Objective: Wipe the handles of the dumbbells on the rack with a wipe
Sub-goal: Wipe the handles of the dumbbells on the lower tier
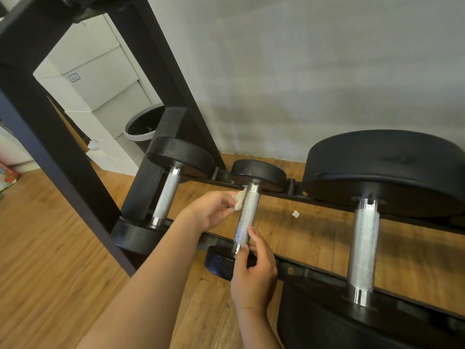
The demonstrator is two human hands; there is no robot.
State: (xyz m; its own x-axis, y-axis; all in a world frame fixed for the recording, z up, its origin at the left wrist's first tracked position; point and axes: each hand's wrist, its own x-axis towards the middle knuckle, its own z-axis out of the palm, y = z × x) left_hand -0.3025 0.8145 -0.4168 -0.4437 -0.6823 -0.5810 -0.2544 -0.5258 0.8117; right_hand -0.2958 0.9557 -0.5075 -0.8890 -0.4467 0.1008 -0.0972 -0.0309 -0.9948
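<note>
Head: left fingers (226, 196) pinch wipe (239, 201) against handle (247, 217).

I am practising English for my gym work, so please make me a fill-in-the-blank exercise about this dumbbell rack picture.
1. The rack holds ___ dumbbells.
2. The left hand holds the wipe against the ___ handle.
3. The right hand holds that handle's ___ end (near/far).
4. The biggest dumbbell lies on the ___.
Missing words: three; middle; near; right.
</note>
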